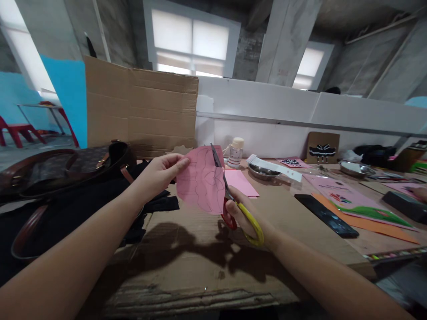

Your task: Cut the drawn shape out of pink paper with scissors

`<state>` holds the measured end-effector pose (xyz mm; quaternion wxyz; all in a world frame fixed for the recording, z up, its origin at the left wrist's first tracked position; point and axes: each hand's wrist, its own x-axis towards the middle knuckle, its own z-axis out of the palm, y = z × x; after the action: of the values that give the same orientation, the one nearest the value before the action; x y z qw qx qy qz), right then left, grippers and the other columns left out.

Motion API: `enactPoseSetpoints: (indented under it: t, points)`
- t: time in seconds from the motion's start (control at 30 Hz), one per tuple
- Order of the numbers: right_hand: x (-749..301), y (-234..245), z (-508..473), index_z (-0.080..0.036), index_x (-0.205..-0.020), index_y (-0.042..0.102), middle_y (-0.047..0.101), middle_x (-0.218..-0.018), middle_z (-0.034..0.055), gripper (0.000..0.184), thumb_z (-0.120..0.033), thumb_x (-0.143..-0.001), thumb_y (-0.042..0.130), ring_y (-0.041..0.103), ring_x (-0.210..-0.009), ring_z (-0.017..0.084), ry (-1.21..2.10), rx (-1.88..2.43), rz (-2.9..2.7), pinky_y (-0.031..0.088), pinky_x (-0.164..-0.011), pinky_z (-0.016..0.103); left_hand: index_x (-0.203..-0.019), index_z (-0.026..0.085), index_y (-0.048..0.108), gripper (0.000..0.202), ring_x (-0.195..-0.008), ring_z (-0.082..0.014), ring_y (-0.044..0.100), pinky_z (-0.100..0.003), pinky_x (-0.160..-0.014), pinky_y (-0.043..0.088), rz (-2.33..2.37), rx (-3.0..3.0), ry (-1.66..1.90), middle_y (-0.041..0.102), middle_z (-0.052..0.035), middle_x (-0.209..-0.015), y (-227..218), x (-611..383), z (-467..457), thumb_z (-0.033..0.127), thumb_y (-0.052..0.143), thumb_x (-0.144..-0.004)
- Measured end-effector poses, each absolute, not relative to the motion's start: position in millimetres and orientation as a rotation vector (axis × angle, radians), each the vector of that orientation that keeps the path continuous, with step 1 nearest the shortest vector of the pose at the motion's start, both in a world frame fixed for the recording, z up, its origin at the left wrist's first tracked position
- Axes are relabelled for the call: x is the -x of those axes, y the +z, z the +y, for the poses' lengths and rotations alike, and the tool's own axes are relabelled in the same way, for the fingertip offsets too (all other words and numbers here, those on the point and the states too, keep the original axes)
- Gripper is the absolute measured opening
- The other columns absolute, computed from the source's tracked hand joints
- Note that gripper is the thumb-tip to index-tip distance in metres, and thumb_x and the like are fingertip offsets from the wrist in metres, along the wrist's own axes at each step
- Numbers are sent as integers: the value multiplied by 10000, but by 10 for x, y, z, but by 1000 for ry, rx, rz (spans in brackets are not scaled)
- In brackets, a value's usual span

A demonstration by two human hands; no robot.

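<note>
Desk (365,241) partly overlaid with brown cardboard (283,204). Above it, pencil-lined pink paper (200,180) is pinched by left grip (163,172); on its right, yellow-and-red-handled metal scissors (229,194), one blade obscured, are held by right grip (252,209).

A grey concrete pillar (287,40) rises behind a low white partition (256,98), with a large, glowing window (171,33) to its left and a smaller bright window (309,63) to its right. Far left of the pillar, a red chair (22,130) stands on grey floor (31,152) near a blue wall (16,89). Right of the pillar, the rough ceiling (353,18) is dim.
</note>
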<state>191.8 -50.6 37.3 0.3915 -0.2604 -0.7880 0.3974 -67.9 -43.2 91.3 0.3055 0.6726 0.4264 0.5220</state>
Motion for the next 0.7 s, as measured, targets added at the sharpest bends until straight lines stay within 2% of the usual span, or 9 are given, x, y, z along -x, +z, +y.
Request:
enactPoseSetpoints:
  t: [0.2,0.47,0.7]
  points:
    - [-1913,399,-524,-222,-953,508,490,-741,5,517,-732,-918,427,458,-628,163,921,662,-2011,415,-544,282,-783,188,654,351,-627,-126,499,-233,-592,410,1186,-1790,1368,571,6,-704,938,650,-435,534,680,-834]
    - [-1907,321,-499,-224,-1011,515,470,-666,-25,523,-733,-915,437,403,-510,131,1081,652,-1961,381,-477,268,-802,195,670,357,-640,-140,523,-243,-594,429,1197,-1795,1366,601,-8,-725,920,663,-420,552,682,-823]
    - [-1910,338,-493,-237,-1003,557,520,-657,12,585,-788,-884,399,538,-634,205,1016,663,-1977,474,-566,315,-786,193,658,354,-628,-131,517,-235,-589,424,1155,-1741,1362,597,-1,-717,935,644,-428,543,705,-810]
